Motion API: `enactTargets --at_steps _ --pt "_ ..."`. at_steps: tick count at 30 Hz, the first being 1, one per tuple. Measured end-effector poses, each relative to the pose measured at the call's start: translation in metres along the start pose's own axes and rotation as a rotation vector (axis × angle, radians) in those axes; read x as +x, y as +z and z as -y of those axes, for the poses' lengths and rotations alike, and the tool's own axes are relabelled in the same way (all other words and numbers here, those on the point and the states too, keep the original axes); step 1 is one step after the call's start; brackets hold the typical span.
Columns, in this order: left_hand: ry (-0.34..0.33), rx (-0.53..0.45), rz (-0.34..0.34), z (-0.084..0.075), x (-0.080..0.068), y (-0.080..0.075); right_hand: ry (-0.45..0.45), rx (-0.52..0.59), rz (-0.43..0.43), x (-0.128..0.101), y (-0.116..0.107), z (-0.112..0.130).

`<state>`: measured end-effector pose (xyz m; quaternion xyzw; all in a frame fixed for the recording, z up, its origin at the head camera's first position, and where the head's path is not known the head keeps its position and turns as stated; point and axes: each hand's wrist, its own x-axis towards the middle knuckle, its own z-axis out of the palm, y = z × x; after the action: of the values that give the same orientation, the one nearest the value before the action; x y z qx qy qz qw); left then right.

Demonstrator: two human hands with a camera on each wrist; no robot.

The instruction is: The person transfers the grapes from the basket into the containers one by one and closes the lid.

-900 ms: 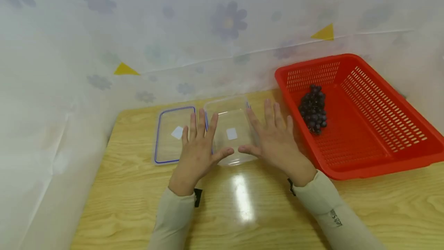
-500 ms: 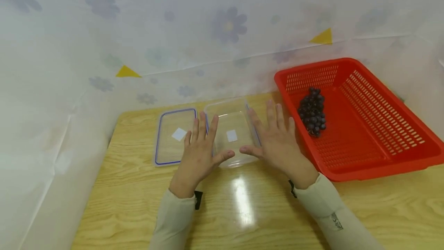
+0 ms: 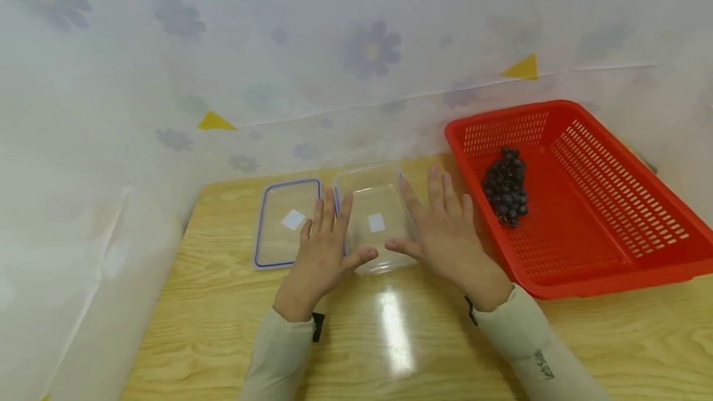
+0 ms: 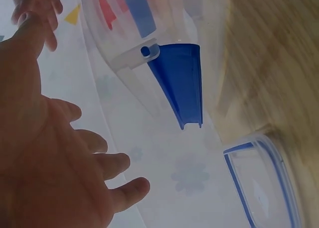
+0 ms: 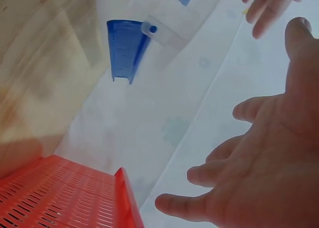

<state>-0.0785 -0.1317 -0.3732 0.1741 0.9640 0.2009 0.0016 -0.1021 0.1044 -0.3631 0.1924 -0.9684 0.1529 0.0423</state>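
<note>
A clear plastic container point(image 3: 374, 202) stands open on the wooden table point(image 3: 211, 327). Its flat lid point(image 3: 285, 223) with a blue rim lies just to its left. My left hand point(image 3: 325, 251) lies flat at the container's left side, fingers straight, thumb by the front corner. My right hand point(image 3: 445, 231) mirrors it on the right side, fingers spread. Neither hand curls round anything. The left wrist view shows my left hand point(image 4: 60, 153), a blue clasp point(image 4: 179, 83) and the lid point(image 4: 264, 188). The right wrist view shows my right hand point(image 5: 259, 163) and a blue clasp point(image 5: 127, 49).
A red slotted basket point(image 3: 607, 203) sits at the right of the table with a bunch of dark grapes point(image 3: 505, 185) in it; its corner point(image 5: 65, 198) shows in the right wrist view. A flowered sheet point(image 3: 356, 48) hangs behind and to the left.
Both hands keep the same flat pose beside the container. The head view has tilted a little, so everything sits slightly lower in the picture.
</note>
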Motion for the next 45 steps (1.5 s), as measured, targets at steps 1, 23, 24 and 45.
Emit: enactTargets --at_steps 1,23,24,45 --pt "-0.004 -0.004 0.008 0.000 0.000 0.001 0.001 0.002 -0.001 -0.001 -0.001 0.000" --pt "-0.176 -0.022 0.169 0.001 0.013 0.025 -0.022 -0.032 -0.033 -0.021 -0.057 0.012" --pt "-0.174 -0.022 0.167 0.001 0.013 0.025 -0.015 -0.039 -0.030 -0.021 -0.060 0.010" --pt "-0.202 -0.051 0.200 -0.005 0.016 0.025 0.103 -0.111 0.021 -0.010 -0.114 -0.060"
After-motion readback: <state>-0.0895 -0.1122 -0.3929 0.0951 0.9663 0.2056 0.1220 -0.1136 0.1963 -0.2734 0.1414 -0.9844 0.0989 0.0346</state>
